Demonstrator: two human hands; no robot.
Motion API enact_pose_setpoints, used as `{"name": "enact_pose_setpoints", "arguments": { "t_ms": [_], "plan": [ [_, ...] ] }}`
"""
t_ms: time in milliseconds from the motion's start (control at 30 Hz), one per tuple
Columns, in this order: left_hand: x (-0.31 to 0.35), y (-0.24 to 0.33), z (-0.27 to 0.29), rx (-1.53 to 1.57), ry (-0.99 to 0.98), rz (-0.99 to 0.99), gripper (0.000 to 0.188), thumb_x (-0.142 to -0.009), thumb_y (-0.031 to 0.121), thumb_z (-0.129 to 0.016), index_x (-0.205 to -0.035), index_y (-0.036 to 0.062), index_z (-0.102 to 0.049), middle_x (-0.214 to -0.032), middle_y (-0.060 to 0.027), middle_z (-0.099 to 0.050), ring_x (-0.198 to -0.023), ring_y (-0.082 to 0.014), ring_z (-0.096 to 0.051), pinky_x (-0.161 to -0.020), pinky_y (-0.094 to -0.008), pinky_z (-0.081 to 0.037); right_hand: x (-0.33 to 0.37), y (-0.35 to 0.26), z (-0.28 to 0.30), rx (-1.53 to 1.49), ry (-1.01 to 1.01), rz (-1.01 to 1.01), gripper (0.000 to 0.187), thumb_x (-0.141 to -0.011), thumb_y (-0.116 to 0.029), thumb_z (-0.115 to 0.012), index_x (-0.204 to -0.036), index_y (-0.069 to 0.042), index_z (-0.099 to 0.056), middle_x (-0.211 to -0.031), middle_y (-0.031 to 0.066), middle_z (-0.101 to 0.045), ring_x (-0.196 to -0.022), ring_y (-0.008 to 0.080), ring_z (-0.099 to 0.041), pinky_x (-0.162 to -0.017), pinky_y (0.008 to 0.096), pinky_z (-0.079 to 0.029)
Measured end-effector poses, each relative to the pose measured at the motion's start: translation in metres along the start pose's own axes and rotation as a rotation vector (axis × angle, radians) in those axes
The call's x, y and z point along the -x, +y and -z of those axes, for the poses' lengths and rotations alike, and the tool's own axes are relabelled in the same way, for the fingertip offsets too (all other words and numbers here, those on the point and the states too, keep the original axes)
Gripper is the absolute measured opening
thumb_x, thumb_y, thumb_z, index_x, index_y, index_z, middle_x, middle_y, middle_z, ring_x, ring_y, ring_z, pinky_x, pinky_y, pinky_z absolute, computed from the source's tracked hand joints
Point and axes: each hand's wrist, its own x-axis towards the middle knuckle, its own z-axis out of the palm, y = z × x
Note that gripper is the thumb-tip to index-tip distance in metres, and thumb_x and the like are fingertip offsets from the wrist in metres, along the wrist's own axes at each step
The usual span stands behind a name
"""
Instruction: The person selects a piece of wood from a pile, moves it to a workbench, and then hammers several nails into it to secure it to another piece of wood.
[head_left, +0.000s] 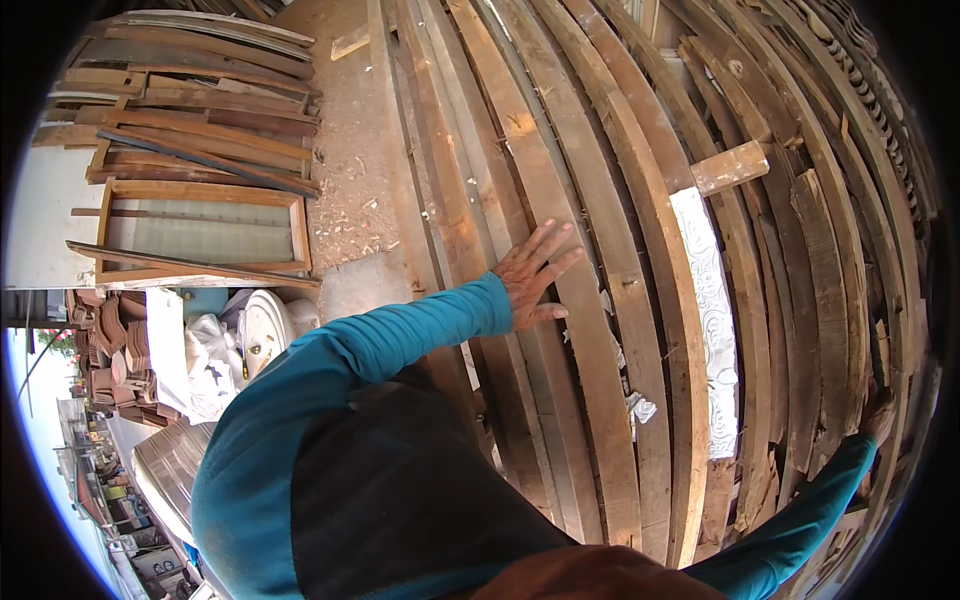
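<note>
My left hand (535, 275) lies on the long wooden beams (590, 350) in front of me. Its fingers are spread, palm down, and nothing is in them. Far to the right, my right hand (880, 415) reaches in among rough, weathered boards (830, 300). Its fingers are small and shadowed there, so I cannot make out whether they grip a board. Between the two hands lies a white strip with embossed swirls (706, 330), next to a pale-edged beam. A short wood block (731, 168) rests across the boards above that strip.
Stacked planks (200, 95) and a wooden-framed glass panel (200, 237) lie at the left. Wood chips litter the dusty floor (355, 190). A white toilet-like fixture (265, 325), plastic bags (212, 360) and piled clay tiles (112, 340) stand below them. Crumpled foil-like scrap (641, 407) sits between beams.
</note>
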Motion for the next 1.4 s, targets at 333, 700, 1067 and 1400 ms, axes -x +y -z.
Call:
{"name": "enact_pose_setpoints", "arguments": {
  "t_ms": [333, 700, 1067, 1400],
  "plan": [
    [0.008, -0.007, -0.006, 0.015, 0.039, 0.016, 0.089, -0.09, 0.066, -0.05, -0.156, 0.0128, -0.023, -0.163, -0.0189, -0.007, -0.15, -0.0435, -0.005, -0.114, -0.0595, -0.027, 0.074, -0.026, 0.091, 0.167, 0.29, 0.118, 0.046, -0.095, -0.048, -0.058, -0.105, -0.004, -0.069, -0.102, 0.0205, -0.066, -0.09, 0.0379, -0.062, -0.075, 0.0463, -0.049],
    [0.009, -0.017, -0.011, 0.096, 0.096, -0.024, 0.088, -0.09, 0.058, -0.059, -0.156, 0.0146, -0.022, -0.164, -0.0174, -0.003, -0.151, -0.0407, -0.001, -0.117, -0.059, -0.022, 0.344, -0.229, 0.176, -0.918, 0.718, -0.473, 0.058, -0.087, -0.053, -0.071, -0.099, 0.004, -0.072, -0.082, 0.0152, -0.069, -0.065, 0.0194, -0.063, -0.052, 0.0314, -0.047],
    [0.128, -0.227, 0.047, 0.817, 0.734, 0.583, 0.038, -0.093, 0.022, -0.067, -0.116, -0.0029, -0.05, -0.113, -0.0129, -0.056, -0.103, -0.0214, -0.055, -0.094, -0.0337, -0.046, 0.612, -0.471, 0.233, -1.3, 0.302, -0.837, 0.023, -0.087, -0.02, -0.064, -0.089, 0.002, -0.06, -0.058, 0.0034, -0.049, -0.05, 0.0115, -0.046, -0.048, 0.0251, -0.034],
    [0.236, -0.27, -0.075, 1.857, -0.465, 1.019, 0.102, -0.086, 0.068, -0.059, -0.153, 0.0004, -0.021, -0.154, -0.0234, -0.032, -0.142, -0.0357, -0.033, -0.118, -0.0455, -0.026, 0.78, -0.605, 0.281, -1.195, 0.004, -1.345, 0.03, -0.09, -0.025, -0.074, -0.095, -0.002, -0.057, -0.06, 0.0, -0.052, -0.046, 0.0091, -0.049, -0.041, 0.0243, -0.037]
  ]
}}
